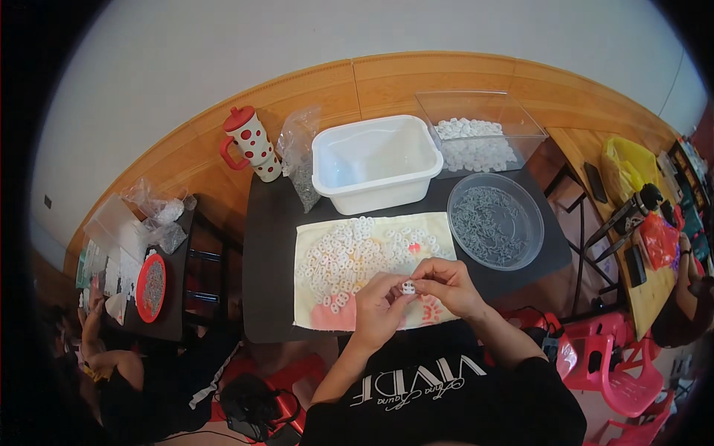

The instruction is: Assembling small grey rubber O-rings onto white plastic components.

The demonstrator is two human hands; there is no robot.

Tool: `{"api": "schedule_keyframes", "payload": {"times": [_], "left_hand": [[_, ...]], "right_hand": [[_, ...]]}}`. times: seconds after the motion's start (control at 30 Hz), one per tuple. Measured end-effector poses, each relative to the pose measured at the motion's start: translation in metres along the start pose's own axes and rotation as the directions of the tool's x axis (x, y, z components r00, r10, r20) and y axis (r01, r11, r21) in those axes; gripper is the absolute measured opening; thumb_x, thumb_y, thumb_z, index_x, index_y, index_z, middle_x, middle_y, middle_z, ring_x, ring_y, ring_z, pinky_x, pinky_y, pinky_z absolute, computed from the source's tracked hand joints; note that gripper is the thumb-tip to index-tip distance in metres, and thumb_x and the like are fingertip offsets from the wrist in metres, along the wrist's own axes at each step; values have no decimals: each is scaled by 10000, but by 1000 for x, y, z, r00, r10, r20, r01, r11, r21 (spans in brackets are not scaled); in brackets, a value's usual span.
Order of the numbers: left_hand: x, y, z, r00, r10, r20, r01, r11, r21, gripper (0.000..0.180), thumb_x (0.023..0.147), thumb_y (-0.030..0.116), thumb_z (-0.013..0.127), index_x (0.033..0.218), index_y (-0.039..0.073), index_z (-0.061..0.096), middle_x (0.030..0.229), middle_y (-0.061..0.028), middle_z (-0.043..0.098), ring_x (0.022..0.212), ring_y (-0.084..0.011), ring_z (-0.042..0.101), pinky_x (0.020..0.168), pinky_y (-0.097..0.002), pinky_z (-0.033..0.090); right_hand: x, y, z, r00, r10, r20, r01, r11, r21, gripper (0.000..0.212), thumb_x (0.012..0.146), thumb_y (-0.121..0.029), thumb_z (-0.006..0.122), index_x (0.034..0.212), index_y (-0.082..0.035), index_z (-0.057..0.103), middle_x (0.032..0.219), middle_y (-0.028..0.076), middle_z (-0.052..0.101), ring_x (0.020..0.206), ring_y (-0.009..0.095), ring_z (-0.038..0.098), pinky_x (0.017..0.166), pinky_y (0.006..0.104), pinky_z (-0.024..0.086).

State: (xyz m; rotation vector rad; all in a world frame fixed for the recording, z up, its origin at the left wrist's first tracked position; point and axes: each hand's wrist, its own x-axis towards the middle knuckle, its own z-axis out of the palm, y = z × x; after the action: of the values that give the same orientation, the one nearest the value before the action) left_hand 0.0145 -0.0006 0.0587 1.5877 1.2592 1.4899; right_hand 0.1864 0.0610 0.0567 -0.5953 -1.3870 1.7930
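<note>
Both hands meet above the near right part of a cream and pink cloth (442, 222), with a small white piece (408, 287) between them, dark spots showing on its face. The left hand (381, 306) has a narrow grip, thumb and forefinger closed on that piece; the right hand (449, 286) has its thumb and fingertips drawn together at the piece's right side (whether they also pinch something tiny is too small to tell). To the left of the hands, many white pieces (338, 256) with holes lie loosely across the cloth, some overlapping, and a smaller group sits toward its right part. The cloth lies on a dark bench (268, 249). Just beyond it stands a white tub (379, 196), its visible inside bare. Right of the tub, a clear box (526, 128) holds a heap of white parts (472, 145); nearer the person, a round clear dish (541, 232) holds scattered grey hardware (483, 219), its left side just beside the cloth. At the far left of the bench, a cream tumbler (255, 145) with red dots and a red handle stands beside a clear plastic bag (300, 137) with grey contents. Farther left, a red round tray (162, 288) rests on another bench (172, 323), near another person's hand (94, 293).
</note>
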Motion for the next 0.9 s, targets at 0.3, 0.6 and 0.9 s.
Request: {"api": "schedule_keyframes", "payload": {"times": [0.3,0.6,0.9], "left_hand": [[4,-4,0,999,11,33,-17,983,181,269,751,-35,707,1014,-8,660,822,-111,604,690,-195,606,576,-281,478],[5,-43,2,991,106,88,-133,893,430,217,730,-68,641,936,-10,675,811,-150,628,744,-309,632,644,-369,504],[1,-42,-1,985,125,122,-160,923,349,217,694,-87,570,881,-4,640,856,-151,597,809,-351,588,688,-422,486]], "right_hand": [[7,5,-9,993,-119,24,118,909,-400,147,842,79,637,978,24,630,849,55,618,760,124,614,666,257,486],[14,24,-16,896,-354,267,419,477,-773,180,754,79,637,914,-3,637,890,135,623,788,307,634,679,358,515],[12,27,-12,838,-363,406,510,258,-821,184,674,-40,619,855,-16,607,909,135,591,861,326,600,749,403,496]]}}
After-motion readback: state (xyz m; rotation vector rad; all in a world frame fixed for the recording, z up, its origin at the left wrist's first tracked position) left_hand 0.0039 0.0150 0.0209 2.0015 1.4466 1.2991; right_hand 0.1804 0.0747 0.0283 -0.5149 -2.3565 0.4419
